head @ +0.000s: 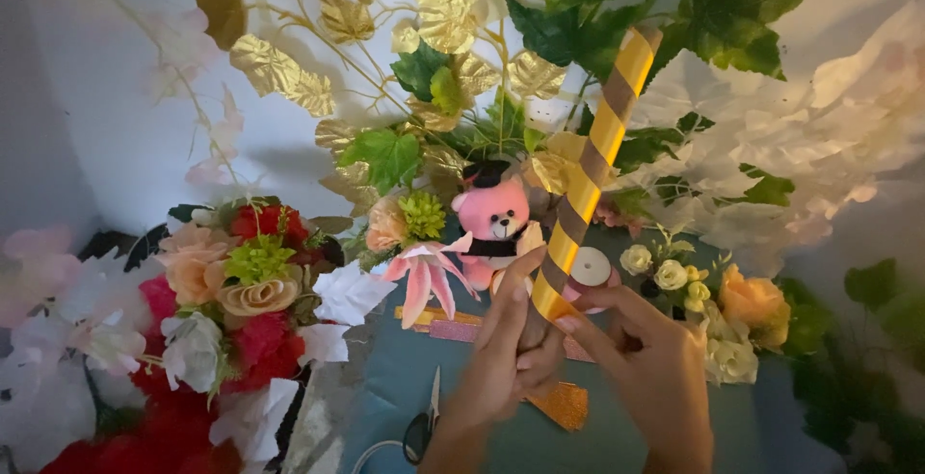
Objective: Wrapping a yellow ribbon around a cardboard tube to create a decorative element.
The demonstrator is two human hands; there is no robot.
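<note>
1. The left hand (501, 349) is gripping the lower end of a long tube (590, 171), its fingers (511, 291) clamped around the brown base.
2. The right hand (647, 354) is meeting the tube from the other side, with its fingers (570, 322) pinching the lower edge of the gold ribbon (607, 127) that is spiralling around the tube.
3. The tube is being held above the teal surface (405, 378); its long axis is running steeply up and to the right, with the far end pointing into the green leaves (578, 31).
4. A pink teddy bear (493, 223) is sitting just behind the hands, a pink tape roll (591, 270) beside it.
5. Scissors (424, 426) are lying on the surface, left of the left wrist.
6. A flower arrangement (241, 291) is standing at the left.
</note>
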